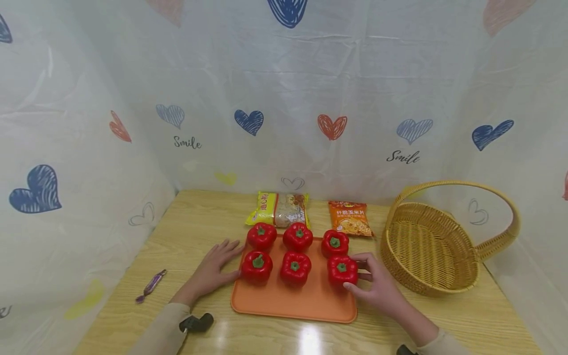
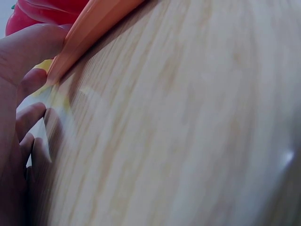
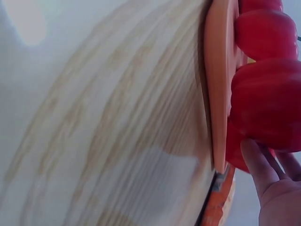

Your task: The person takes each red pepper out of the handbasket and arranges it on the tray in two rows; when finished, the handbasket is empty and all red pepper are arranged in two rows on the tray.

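Note:
My right hand point(image 1: 376, 286) grips the front right red bell pepper point(image 1: 339, 278), thumb on its near side and fingers behind it. In the right wrist view this pepper point(image 3: 268, 103) bulges over the edge of an orange tray point(image 1: 293, 303). More red bell peppers with green stems stand on the tray: one point(image 1: 335, 242) right behind the held one, two in the middle column and two on the left. At the tray's left edge lies my left hand point(image 1: 216, 266), fingers spread and stretched. Its thumb touches the tray's rim in the left wrist view.
Right of the tray stands a wicker basket point(image 1: 428, 286) with a tall handle. A yellow snack bag point(image 1: 284, 209) and an orange snack packet point(image 1: 349, 218) lie behind the tray. On the left of the wooden table point(image 1: 191, 222) is a purple wrapped candy point(image 1: 152, 286).

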Demonstrator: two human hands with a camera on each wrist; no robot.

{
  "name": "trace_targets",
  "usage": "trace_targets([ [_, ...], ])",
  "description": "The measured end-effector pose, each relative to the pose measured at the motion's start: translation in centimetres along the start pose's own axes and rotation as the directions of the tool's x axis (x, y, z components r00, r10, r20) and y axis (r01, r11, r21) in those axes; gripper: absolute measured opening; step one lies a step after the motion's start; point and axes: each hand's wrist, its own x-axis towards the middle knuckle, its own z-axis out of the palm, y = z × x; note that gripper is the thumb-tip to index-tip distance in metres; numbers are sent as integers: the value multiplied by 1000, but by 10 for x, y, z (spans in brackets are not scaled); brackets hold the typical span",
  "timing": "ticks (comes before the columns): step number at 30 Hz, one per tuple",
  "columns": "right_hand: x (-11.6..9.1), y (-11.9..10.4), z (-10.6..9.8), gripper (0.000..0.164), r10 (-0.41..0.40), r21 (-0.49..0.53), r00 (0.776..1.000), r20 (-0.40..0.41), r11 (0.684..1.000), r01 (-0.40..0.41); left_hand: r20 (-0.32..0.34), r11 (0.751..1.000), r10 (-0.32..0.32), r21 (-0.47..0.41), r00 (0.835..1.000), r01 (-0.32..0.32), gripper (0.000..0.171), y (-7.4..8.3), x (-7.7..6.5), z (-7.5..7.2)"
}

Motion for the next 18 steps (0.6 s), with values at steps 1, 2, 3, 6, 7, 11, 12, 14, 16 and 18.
trace_targets([
  [1, 0, 0, 2, 55, 12, 1, 1000, -2, 1000, -12, 0, 1000, 0, 0, 1000, 0, 69, 0, 0, 0],
  [2, 0, 0, 3, 55, 27, 2, 1000, -2, 1000, -27, -1, 1000, 0, 0, 1000, 0, 69, 0, 0, 0],
  [3, 1, 0, 5, 55, 40, 4, 999, -1, 999, -40, -1, 1000, 0, 1, 1000, 0, 69, 0, 0, 0],
  [6, 1, 0, 9, 56, 81, 9, 997, 3, 997, -81, -1, 1000, -1, 2, 1000, 1, 69, 1, 0, 0],
  [7, 0, 1, 11, 56, 90, 13, 996, 3, 996, -90, -1, 1000, -2, 1, 1000, 2, 69, 1, 0, 0],
  [11, 0, 1, 15, 56, 109, 27, 994, 4, 994, -109, -3, 1000, -1, 3, 1000, 1, 69, 1, 0, 0],
  [12, 0, 2, 16, 56, 112, 28, 994, 5, 993, -113, -4, 1000, 1, 5, 1000, -1, 69, 1, 0, 0],
  [14, 0, 1, 17, 57, 114, 35, 993, 5, 993, -114, -4, 1000, 2, 8, 1000, -2, 69, 0, 0, 0],
  [16, 0, 1, 18, 57, 116, 40, 993, 6, 992, -116, -6, 1000, 2, 9, 1000, -2, 70, 0, 0, 0],
  [18, 1, 1, 18, 58, 120, 45, 993, 8, 992, -121, -5, 1000, 2, 9, 1000, -2, 70, 0, 0, 0],
])
